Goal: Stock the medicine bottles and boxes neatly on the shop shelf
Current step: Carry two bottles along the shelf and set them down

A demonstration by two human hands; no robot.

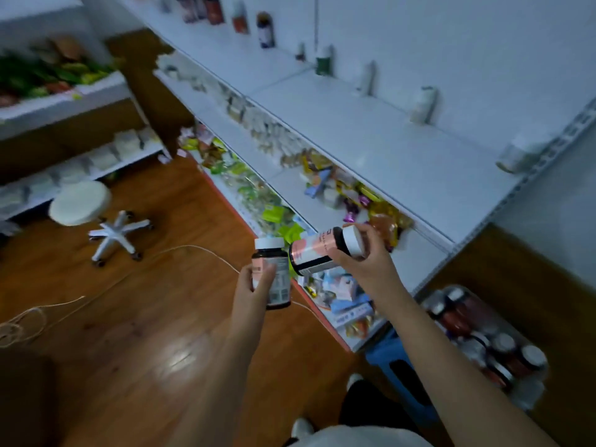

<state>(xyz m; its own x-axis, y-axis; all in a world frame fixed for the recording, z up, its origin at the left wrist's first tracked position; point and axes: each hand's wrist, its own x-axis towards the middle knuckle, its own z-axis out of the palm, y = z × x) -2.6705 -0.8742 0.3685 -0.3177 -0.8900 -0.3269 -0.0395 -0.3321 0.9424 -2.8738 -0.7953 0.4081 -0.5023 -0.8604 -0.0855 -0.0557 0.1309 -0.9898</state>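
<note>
My left hand (254, 287) grips a dark medicine bottle (274, 279) with a white cap and pink label, held upright over the floor. My right hand (361, 256) holds a second dark bottle (317, 253) of the same kind, tilted on its side with its white cap to the right. Both bottles are close together in front of the white shop shelf (371, 137). A few bottles stand spaced along the back of that upper shelf board, one of them a white bottle (424, 104). A clear bin of more bottles (483, 337) sits low at the right.
Lower shelves hold packets, boxes and small bottles. A white swivel stool (80, 204) stands on the wooden floor at left, with a loose cord (193, 250) trailing across the floor. A blue stool (396, 366) is under the bin. Another shelf unit stands at far left.
</note>
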